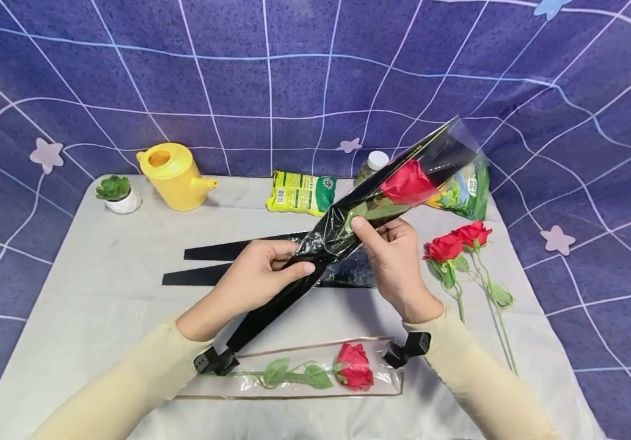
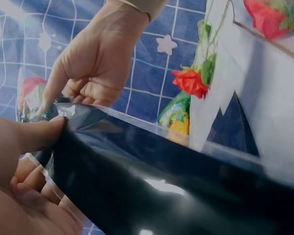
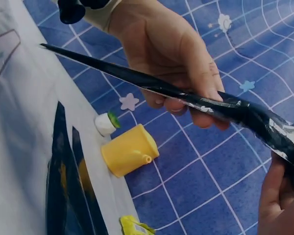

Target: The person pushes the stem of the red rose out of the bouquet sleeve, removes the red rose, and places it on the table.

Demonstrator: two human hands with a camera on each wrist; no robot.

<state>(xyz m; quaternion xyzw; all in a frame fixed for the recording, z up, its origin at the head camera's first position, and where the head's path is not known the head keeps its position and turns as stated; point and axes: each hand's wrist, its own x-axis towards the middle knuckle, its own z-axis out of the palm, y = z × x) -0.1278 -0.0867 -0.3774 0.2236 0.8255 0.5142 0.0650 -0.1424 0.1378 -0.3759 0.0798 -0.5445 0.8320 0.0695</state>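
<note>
Both hands hold a black-and-clear flower sleeve (image 1: 277,305) tilted above the table, its wide end up and to the right. Inside its clear front is a red rose (image 1: 408,182). My left hand (image 1: 251,275) pinches the sleeve's narrow lower part between thumb and fingers. Higher up, just below the bloom, my right hand (image 1: 397,263) grips it with the thumb on the front. Between the hands the film is gathered and crinkled. In the right wrist view the sleeve's tail (image 3: 103,66) tapers to a point past the left hand (image 3: 171,54).
More black sleeves (image 1: 194,278) lie flat behind the hands. In front is a clear-wrapped rose (image 1: 355,366). Two loose roses (image 1: 444,247) lie at right. Along the back stand a yellow watering can (image 1: 175,177), a potted succulent (image 1: 120,194), a yellow-green packet (image 1: 301,192) and a white-capped jar (image 1: 377,161).
</note>
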